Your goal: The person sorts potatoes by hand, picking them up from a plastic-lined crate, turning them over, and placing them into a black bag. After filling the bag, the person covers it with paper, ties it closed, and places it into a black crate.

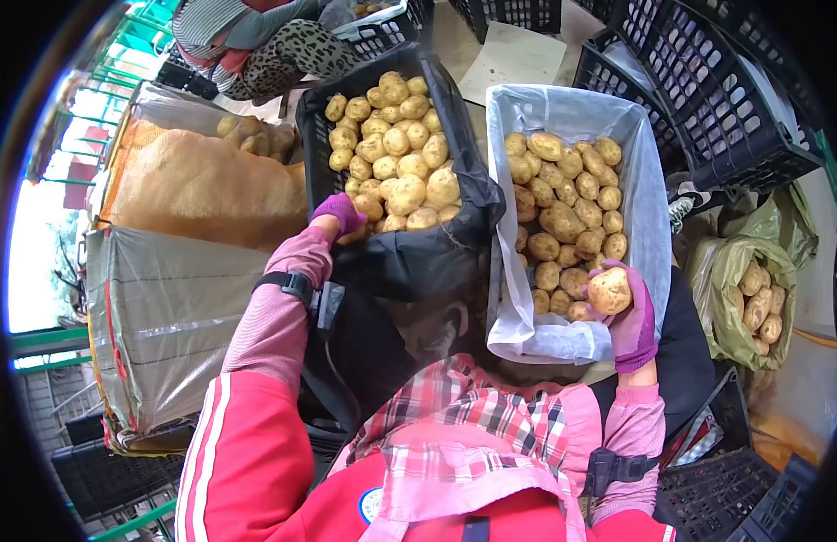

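While the person sat behind 2 crates of potatoes, an orange mesh sack stood at the far left, and a co-worker in spotted clothing was beyond it. Next came the black-lined crate, heaped with potatoes. The left hand, in a purple glove, was at its near left corner, beside the nearest potatoes; whether its fingers were closed on anything, I cannot tell. To the right stood the white-lined crate, with a looser layer of potatoes inside. Over its near right corner, the right hand, also gloved in purple, had its fingers wrapped around 1 large potato, its pale skin facing up. Farther right, a green bag held more potatoes, and black mesh crates stood beyond it, 1 of them tilted.
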